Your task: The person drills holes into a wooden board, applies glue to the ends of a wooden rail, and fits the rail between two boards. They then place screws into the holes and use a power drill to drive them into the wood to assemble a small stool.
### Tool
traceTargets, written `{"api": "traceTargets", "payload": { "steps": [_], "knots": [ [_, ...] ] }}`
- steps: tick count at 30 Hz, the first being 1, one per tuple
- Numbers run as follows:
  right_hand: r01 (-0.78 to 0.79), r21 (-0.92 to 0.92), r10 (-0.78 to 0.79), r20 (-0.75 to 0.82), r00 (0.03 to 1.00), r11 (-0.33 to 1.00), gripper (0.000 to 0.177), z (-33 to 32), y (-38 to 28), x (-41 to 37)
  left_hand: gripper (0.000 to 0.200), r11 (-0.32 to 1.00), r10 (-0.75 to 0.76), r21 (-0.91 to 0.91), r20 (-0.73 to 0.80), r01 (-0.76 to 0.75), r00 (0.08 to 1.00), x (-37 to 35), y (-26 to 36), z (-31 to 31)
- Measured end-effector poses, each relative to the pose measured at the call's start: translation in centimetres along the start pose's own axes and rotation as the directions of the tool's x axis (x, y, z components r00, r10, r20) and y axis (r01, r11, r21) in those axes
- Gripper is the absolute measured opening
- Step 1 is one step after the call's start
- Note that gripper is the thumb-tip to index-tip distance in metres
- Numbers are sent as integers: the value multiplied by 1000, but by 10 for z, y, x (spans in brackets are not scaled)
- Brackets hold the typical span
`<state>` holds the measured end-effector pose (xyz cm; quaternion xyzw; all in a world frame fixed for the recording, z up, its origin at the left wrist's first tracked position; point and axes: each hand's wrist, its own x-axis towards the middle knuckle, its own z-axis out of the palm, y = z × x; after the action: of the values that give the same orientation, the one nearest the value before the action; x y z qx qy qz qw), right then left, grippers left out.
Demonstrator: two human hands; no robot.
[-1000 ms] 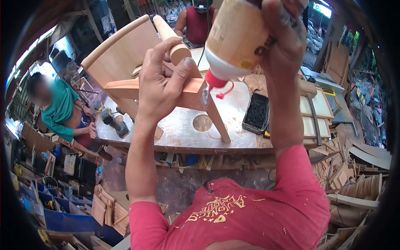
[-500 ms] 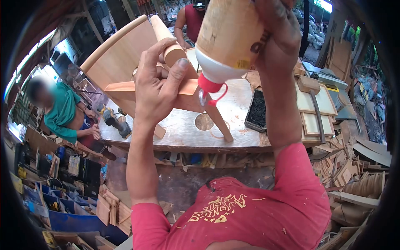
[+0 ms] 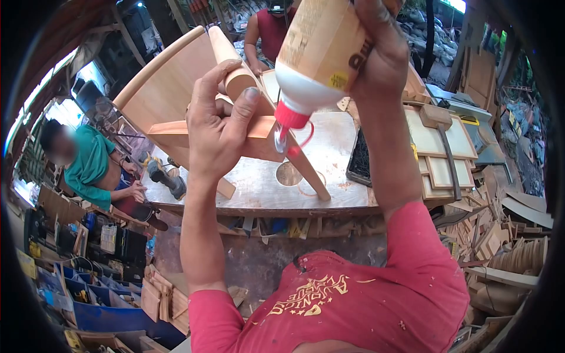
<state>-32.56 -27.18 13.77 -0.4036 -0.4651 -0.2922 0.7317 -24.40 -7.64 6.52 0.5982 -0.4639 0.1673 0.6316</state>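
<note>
My right hand (image 3: 381,62) grips a large glue bottle (image 3: 315,65) tipped upside down, its red cap (image 3: 292,116) pointing down. The nozzle is right at the end of a curved wooden rail (image 3: 263,143) of a chair frame. My left hand (image 3: 219,120) is closed around that frame, thumb up, beside the round cut end of a wooden post (image 3: 238,79). Behind it rises the curved backrest panel (image 3: 170,82). A slanted chair leg (image 3: 311,176) reaches down to the workbench (image 3: 259,191).
A cordless drill (image 3: 166,177) lies on the bench's left. At right are a black tray (image 3: 360,159) of dark screws or nails, a wooden mallet (image 3: 436,117) and stacked panels (image 3: 447,144). One person in green (image 3: 88,159) sits at left; another in maroon (image 3: 273,32) is behind.
The glue bottle has moved slightly left and down, bringing its nozzle to the rail's end. My left hand keeps its hold on the chair frame.
</note>
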Motion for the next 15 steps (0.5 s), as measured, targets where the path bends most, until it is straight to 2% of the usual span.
{"api": "traceTargets", "payload": {
  "steps": [1, 2, 5, 7, 10, 13, 15],
  "knots": [
    [-29, 54, 29, -5, 1000, 998, 37, 3, 1, 0, 40, 1000, 9, -8, 1, -9, 1000, -1, -2, 0],
    [4, 110, 4, -73, 997, 994, 37, 10, 3, -3, 40, 1000, 17, -16, 5, -17, 1000, -1, -3, 0],
    [93, -147, -110, -115, 987, 985, 36, -4, 3, 0, 40, 999, -43, -14, 3, 43, 999, -2, 1, 0],
    [32, -52, -34, -37, 999, 998, 36, -6, 0, 1, 41, 999, -35, 17, 9, 34, 999, -1, -1, -2],
    [4, 98, 6, -95, 995, 995, 40, 6, -1, -1, 41, 999, -34, 6, 5, 34, 999, -3, -2, -2],
    [-20, 76, 22, -26, 999, 997, 45, -18, 2, 2, 42, 999, -54, 1, 18, 54, 998, -2, 3, 0],
    [-109, 175, 111, 1, 994, 979, 49, -26, 5, -1, 42, 998, -64, -5, 23, 64, 998, -2, 6, 0]
  ]
}}
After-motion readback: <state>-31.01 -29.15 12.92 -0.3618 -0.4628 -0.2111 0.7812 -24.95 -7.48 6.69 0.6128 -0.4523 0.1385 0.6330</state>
